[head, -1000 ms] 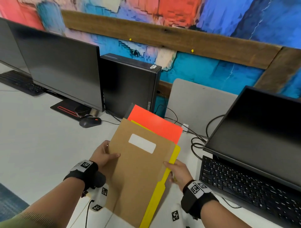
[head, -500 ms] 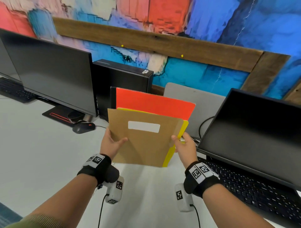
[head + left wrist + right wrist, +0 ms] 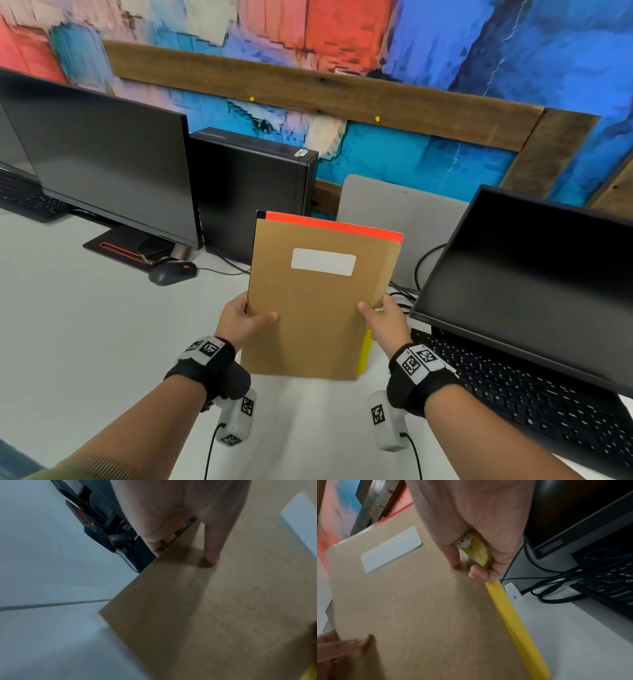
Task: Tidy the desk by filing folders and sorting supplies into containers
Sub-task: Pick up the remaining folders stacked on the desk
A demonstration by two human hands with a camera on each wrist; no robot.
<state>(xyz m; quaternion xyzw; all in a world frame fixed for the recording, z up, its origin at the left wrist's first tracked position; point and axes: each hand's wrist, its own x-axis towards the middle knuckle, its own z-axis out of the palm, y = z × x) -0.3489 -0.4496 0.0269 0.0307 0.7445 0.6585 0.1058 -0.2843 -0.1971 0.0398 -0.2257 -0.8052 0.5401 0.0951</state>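
Note:
I hold a stack of folders upright above the white desk (image 3: 85, 342). The brown folder (image 3: 318, 308) with a white label (image 3: 323, 261) faces me; a yellow folder (image 3: 365, 353) and an orange folder (image 3: 335, 224) sit behind it. My left hand (image 3: 239, 320) grips the stack's left edge, thumb on the brown cover (image 3: 223, 608). My right hand (image 3: 383, 317) grips the right edge, thumb on the brown folder (image 3: 419, 601) and fingers curled round the yellow folder (image 3: 513, 615). A black edge shows at the stack's top left corner.
A monitor (image 3: 102, 171) and a black mouse (image 3: 171, 272) stand at the left, a black computer tower (image 3: 253, 192) behind the folders. Another monitor (image 3: 534, 274) and keyboard (image 3: 531, 397) fill the right, with cables (image 3: 404, 294) and a grey panel (image 3: 400, 222) between.
Both hands lifted the folder stack from lying tilted on the desk to upright, and squared it so less orange and yellow shows behind the brown folder.

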